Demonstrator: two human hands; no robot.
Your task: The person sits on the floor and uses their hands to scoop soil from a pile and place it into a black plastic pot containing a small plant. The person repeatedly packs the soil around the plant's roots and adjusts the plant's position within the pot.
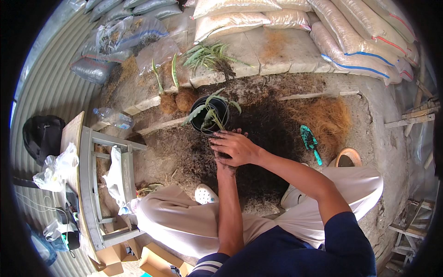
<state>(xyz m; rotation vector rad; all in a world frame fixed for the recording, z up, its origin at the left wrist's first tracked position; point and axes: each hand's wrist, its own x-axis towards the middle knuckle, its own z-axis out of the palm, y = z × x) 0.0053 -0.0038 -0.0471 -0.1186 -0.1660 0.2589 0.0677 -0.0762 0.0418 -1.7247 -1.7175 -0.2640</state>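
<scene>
A leafy green plant leans over a black plastic pot, its stems running down to my hands. My right hand is closed around the base of the plant, fingers pointing left. Beneath it, my left hand grips the same base and is largely covered; a few of its soiled fingertips show past the right hand. The pot stands just beyond both hands, dark inside. Fine roots seem to hang at the left of my fingers. Dark soil is spread on the ground below.
A green hand trowel lies beside brown coir fibre, near a clay pot. Two fibre-wrapped root balls and a bundle of uprooted plants sit ahead. Stacked sacks line the back. A metal-legged table stands left.
</scene>
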